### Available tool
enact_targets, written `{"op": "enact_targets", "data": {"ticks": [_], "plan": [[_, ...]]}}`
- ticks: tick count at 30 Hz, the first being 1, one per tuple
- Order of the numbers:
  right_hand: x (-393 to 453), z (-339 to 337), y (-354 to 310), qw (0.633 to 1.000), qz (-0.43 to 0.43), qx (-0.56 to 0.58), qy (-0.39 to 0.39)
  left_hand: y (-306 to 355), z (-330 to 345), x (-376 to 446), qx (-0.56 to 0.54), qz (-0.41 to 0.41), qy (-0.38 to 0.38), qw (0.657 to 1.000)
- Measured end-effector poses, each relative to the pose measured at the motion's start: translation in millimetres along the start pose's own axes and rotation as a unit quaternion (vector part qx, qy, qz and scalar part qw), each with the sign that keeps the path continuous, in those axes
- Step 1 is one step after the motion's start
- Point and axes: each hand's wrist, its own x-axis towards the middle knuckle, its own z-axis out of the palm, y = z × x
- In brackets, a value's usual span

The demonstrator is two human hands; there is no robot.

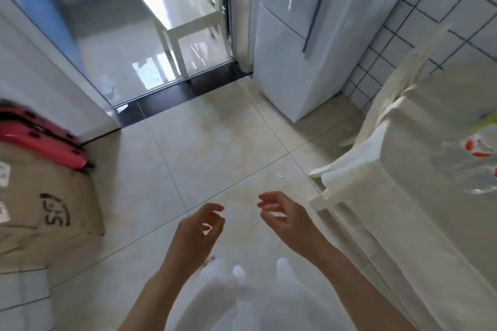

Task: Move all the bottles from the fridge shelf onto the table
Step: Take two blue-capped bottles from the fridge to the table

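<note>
The white fridge [293, 43] stands at the upper right with its doors closed, so the shelf and anything on it are hidden. On the right is the table [419, 223] under a cream cloth. Clear plastic bottles with red-and-white labels [473, 164] lie blurred at its far right edge. My left hand [200, 231] and my right hand [282, 216] hang over the tiled floor in front of me, fingers loosely curled, holding nothing. Both are well short of the fridge and left of the table.
A cardboard box [45, 212] and a red case [40, 140] sit at the left. A white chair [185, 16] stands beyond the doorway threshold [174, 94]. A tiled wall [419, 21] runs behind the fridge and table. Folded white slats [349, 142] lean at the table's corner.
</note>
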Motion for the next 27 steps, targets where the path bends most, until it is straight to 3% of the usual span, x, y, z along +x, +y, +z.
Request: {"op": "enact_targets", "data": {"ticks": [7,12,20,27], "plan": [[84.6,95.5,-64.1,0.999,0.002,0.001,-0.032,-62.7,-106.5,52.7,0.019,-0.033,0.007,0.999],[128.6,115.5,-93.6,0.999,0.01,0.012,-0.028,-69.7,-145.7,102.3,0.0,-0.041,0.006,0.999],[256.5,74.8,-141.3,0.999,-0.024,-0.008,0.028,-38.0,-176.8,248.3,0.005,0.006,0.009,1.0],[386.3,4.3,-207.6,0.993,-0.076,-0.053,0.077,28.9,-197.3,402.5,0.017,0.06,0.034,0.997]]}}
